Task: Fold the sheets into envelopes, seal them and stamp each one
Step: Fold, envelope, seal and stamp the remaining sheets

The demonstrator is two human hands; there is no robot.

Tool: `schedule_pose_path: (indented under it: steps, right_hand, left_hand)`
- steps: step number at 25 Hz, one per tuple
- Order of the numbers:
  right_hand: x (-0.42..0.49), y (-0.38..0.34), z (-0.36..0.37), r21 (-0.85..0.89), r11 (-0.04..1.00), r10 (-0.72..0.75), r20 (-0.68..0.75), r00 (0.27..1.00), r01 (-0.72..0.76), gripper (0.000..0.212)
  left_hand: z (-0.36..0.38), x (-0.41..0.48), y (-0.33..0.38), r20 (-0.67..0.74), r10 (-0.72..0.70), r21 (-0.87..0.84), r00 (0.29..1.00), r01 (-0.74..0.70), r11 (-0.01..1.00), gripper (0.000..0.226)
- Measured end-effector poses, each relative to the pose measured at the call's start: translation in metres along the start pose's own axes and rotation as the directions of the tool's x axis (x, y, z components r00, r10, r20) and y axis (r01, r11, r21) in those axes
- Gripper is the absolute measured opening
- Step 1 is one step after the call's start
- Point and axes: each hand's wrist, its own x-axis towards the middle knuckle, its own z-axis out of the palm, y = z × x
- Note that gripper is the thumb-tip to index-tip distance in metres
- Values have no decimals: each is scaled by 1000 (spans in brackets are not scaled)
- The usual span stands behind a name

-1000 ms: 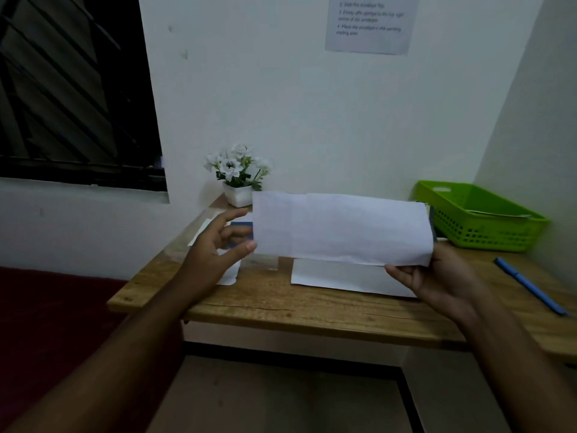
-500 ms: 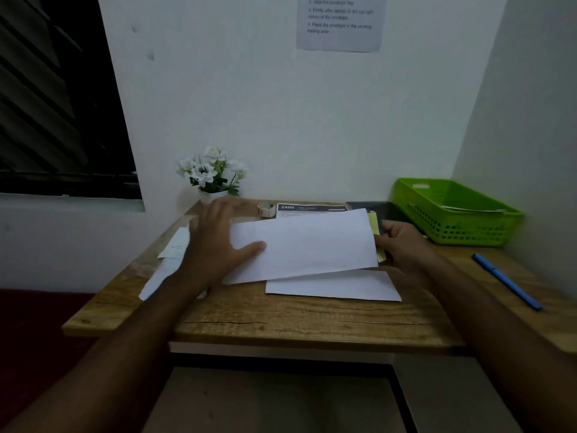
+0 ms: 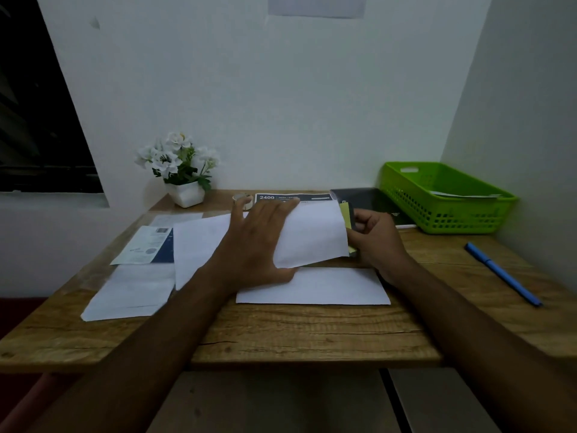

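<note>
Left grip [image 3: 259, 242] wide and flat, fingers spread, pressing the middle of a white sheet [image 3: 312, 235] onto the worktop [image 3: 312, 332]. Right grip [image 3: 374, 239] narrow, fingers curled, pinching that sheet's right edge, which stands lifted. Just near of it a second sheet [image 3: 327, 290] lies flat. Left of the hands, a printed leaflet [image 3: 150, 245] and more white paper [image 3: 131, 292]. Far side: tape roll [image 3: 242, 198], dark card [image 3: 293, 197], yellow pad [image 3: 345, 214], black notebook [image 3: 368, 201], flower pot [image 3: 184, 170]. Far right, a green basket [image 3: 452, 214]; near it, a blue pen [image 3: 502, 273].
</note>
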Motion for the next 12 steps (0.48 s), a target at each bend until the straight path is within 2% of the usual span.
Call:
schedule_pose_path:
  steps: [3, 5, 6, 9, 12]
  right_hand:
    - [1, 0, 0, 1, 1000, 13, 12, 1000, -13, 17]
    - [-2, -4, -3, -53, 999, 0, 0, 1000, 0, 5]
    - [-3, -6, -6, -109, 994, -13, -24, 1000, 10, 9]
    - [-12, -14, -24, -457, 889, -32, 16, 999, 36, 27]
    - [-35, -21, -43, -672, 740, 166, 153, 974, -20, 44]
  left_hand:
    - [-3, -1, -4, -23, 7, -20, 1000, -7, 1000, 94]
    - [-5, -3, -5, -22, 18, -39, 1000, -19, 999, 90]
    - [-6, -4, -6, -29, 16, -53, 999, -18, 998, 89]
    - [-12, -11, -17, -57, -46, -100, 997, 40, 994, 89]
    - [-15, -17, -24, -73, -119, -148, 990, 107, 983, 90]
